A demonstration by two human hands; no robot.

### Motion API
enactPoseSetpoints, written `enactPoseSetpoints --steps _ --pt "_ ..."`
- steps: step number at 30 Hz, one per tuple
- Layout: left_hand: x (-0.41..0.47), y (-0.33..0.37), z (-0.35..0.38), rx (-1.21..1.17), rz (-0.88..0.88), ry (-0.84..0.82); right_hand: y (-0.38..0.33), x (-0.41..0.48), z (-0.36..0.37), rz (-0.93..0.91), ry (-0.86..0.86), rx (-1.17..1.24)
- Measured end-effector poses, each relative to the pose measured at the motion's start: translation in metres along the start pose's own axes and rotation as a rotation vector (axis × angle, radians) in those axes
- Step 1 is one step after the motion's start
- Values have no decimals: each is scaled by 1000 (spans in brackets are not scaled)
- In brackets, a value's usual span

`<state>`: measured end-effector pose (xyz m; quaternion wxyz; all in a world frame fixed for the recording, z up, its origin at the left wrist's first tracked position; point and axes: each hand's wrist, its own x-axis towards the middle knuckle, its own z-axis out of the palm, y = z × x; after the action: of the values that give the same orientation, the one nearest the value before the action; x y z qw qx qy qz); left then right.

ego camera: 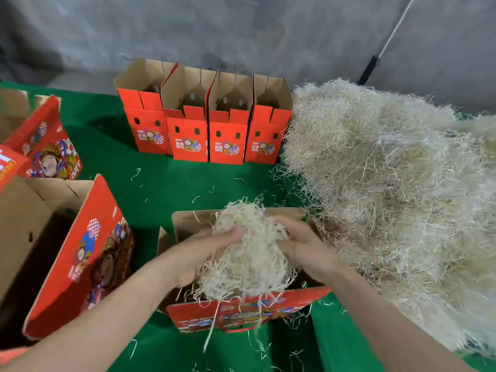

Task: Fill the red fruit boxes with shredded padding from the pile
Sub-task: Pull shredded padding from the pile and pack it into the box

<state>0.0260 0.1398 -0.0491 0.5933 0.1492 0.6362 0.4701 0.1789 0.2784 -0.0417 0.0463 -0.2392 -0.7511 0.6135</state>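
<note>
Seven red fruit boxes (188, 138), one padding pile (389, 200), two hands (303, 248)

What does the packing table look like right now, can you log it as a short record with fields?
surface: green cloth
left hand: pressing padding clump
right hand: pressing the same clump
box being filled: open, nearest, clump heaped above its rim
padding pile: large, on the right
box row: four upright, open, at the back
large open box: on the left

Red boxes (204, 138) in the upper middle carry a multicoloured cartoon print with blue-and-white checks, and plain brown insides. The cloth (166, 183) under them is deep green. The padding pile (389, 189) at right is pale straw-beige.
</note>
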Motion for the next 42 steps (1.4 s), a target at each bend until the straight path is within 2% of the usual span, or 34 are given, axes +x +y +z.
enactPoseSetpoints --steps 2,4,8,10,11,13,15,16,18,20,23,26,28,30,32,34,37,38,40,42 --pt "8 -5 14 89 7 59 3 4 15 -77 -68 -186" --pt "13 -5 13 134 37 144 4 6 9 -121 35 -282" --pt "10 -6 -21 61 132 218 11 2 -42 -32 343 -245" --pt "5 -2 -25 22 154 292 16 2 -56 30 396 -98" --pt "4 -1 -24 20 185 321 17 2 -59 67 364 30" --pt "8 -3 -21 35 222 336 12 1 -62 102 142 166" --pt "8 -2 -10 70 273 316 7 4 -51 114 -106 84" --pt "9 -2 -3 88 266 271 7 7 -40 119 -159 22" --pt "15 -3 12 91 243 166 10 14 -12 102 -136 -54" --pt "15 -2 18 80 197 141 12 18 1 36 -42 -96" --pt "8 1 4 151 203 225 12 11 -24 41 105 -291" --pt "1 -1 -17 164 244 321 16 -1 -55 103 259 -292" --pt "0 -2 -16 215 254 312 15 -5 -59 56 210 -279" --pt "3 -1 -3 297 256 237 8 -2 -52 10 1 -130" --pt "7 2 14 320 276 161 4 6 -35 18 -141 -207" --pt "7 6 20 256 223 104 7 14 -19 -1 -119 -283" --pt "2 7 -1 202 144 -224 13 14 -18 0 12 -223" --pt "-1 6 -7 202 122 -289 14 12 -21 31 25 -185" --pt "-2 2 -16 356 107 -244 17 10 -29 72 31 -181" --pt "-1 0 -22 568 168 1 21 9 -37 49 33 -151"
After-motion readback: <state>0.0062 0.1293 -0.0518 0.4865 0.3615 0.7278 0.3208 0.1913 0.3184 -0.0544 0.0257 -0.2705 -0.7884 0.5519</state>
